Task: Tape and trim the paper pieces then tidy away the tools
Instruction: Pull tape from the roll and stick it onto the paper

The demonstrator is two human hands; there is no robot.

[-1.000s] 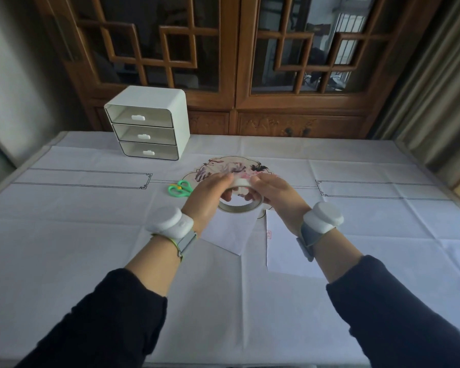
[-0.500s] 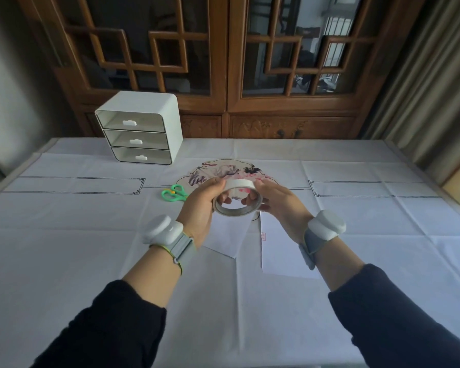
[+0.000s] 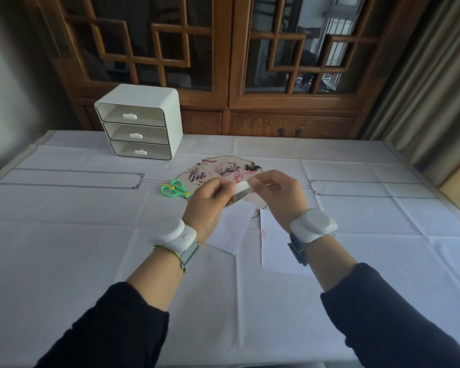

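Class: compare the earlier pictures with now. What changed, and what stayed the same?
The left hand and right hand turned the tape roll from open ring facing the camera to nearly edge-on; both still grip it. The scissors, paper pieces and drawer unit stayed put.

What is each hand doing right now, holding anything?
Left hand: closed, grips the tape roll.
Right hand: closed, pinches the same tape roll at its top edge.

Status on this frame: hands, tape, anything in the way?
Left hand, right hand both holding tape roll above the cloth. Paper pieces apart below. Scissors off left, nothing blocking.
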